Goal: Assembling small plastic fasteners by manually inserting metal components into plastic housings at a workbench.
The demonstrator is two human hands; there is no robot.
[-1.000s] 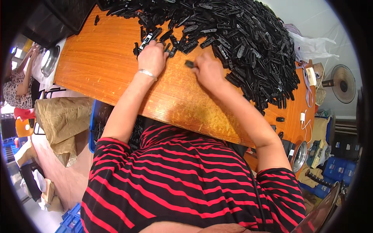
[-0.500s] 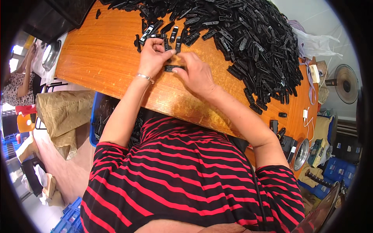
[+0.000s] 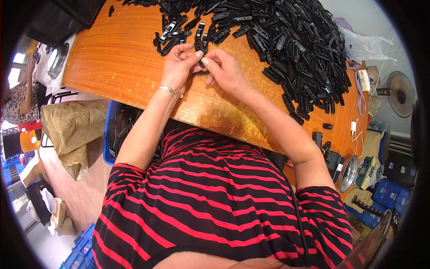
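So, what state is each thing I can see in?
Left hand: pinched on a small black piece, mostly hidden.
Right hand: pinched on the same piece.
Black pieces: heaped loosely.
Tabletop: worn near the edge.
Blue bin: open, containing dark pieces.
Fan: spinning or still, unclear.

Counted two bare hands: one left hand (image 3: 179, 71) and one right hand (image 3: 229, 76). On one wooden table (image 3: 112, 67), found one large heap of black pieces (image 3: 289, 56), too many for exact counting, and at least two single ones apart from it. Also counted one bracelet (image 3: 172, 91), one fan (image 3: 400, 94), one blue tub (image 3: 108, 130), one brown bag (image 3: 71, 127), one other person (image 3: 18, 101) and two round shiny dishes (image 3: 349, 174).
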